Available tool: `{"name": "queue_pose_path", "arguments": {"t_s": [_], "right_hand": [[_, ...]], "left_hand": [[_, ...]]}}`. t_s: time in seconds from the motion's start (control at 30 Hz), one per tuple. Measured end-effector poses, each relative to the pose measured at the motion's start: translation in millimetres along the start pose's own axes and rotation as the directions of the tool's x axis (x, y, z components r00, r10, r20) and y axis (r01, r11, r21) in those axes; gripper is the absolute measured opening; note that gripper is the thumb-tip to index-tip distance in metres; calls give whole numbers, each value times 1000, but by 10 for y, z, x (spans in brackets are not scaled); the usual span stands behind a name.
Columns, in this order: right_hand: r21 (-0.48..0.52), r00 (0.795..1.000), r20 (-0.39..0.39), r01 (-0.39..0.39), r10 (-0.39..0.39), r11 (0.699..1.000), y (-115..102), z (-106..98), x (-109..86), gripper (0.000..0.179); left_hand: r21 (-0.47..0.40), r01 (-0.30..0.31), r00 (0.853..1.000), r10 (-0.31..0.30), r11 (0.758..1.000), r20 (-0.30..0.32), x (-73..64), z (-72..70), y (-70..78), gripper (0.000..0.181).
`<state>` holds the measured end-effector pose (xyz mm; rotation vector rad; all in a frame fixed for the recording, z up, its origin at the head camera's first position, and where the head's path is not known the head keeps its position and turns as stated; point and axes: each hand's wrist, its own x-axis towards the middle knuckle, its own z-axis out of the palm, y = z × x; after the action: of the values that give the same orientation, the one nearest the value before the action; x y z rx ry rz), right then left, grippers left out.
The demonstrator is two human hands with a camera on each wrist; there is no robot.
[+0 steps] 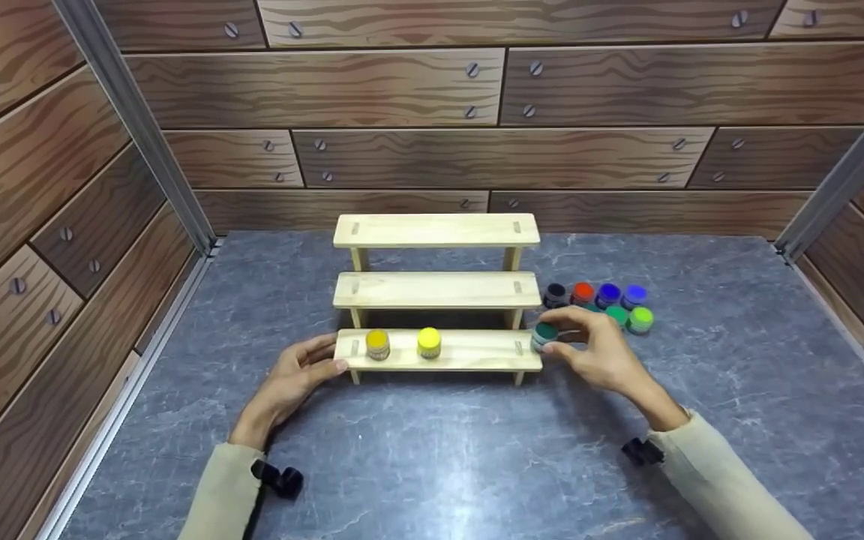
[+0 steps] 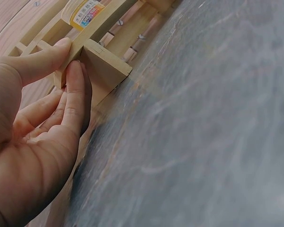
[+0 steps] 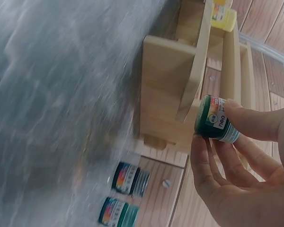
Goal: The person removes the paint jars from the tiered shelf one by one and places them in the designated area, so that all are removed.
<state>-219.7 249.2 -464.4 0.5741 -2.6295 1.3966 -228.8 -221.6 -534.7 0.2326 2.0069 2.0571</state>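
Note:
A three-tier wooden display stand (image 1: 477, 352) stands on the grey table. My left hand (image 1: 286, 382) grips the left end of its lowest board, thumb on top and fingers beneath in the left wrist view. Between the thumb and fingers of my right hand (image 1: 601, 352) is a dark green paint jar (image 3: 215, 116), its label showing in the right wrist view. That jar is held slightly tilted by the right end of the lowest board. An ochre-yellow paint jar (image 1: 377, 343) and a bright yellow paint jar (image 1: 429, 343) stand upright on the left half of this board.
Right of the stand, several more paint jars are grouped on the table, among them a black jar (image 1: 555, 294), a red jar (image 1: 583, 292), a dark blue jar (image 1: 609, 294) and a light green jar (image 1: 640, 320). Wood-patterned walls (image 1: 402, 90) enclose the table behind and at both sides.

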Motion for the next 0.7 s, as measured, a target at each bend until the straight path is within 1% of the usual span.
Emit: {"name": "queue_pose_path", "arguments": {"t_s": [0.27,0.57,0.7], "right_hand": [[-8,999,-28,-24,24,1000,100,-98,-11,39],[-63,995,-4,-99,99,993,255,-188,3,37],[-115,991,-8,-136,136,984,315,-214,22,38]], "left_hand": [[4,-1,1000,1,1000,-16,-2,5,6,73],[4,10,1000,-10,1000,-12,-3,-6,-4,72],[7,12,1000,-12,1000,-10,-1,-5,-4,72]]}}
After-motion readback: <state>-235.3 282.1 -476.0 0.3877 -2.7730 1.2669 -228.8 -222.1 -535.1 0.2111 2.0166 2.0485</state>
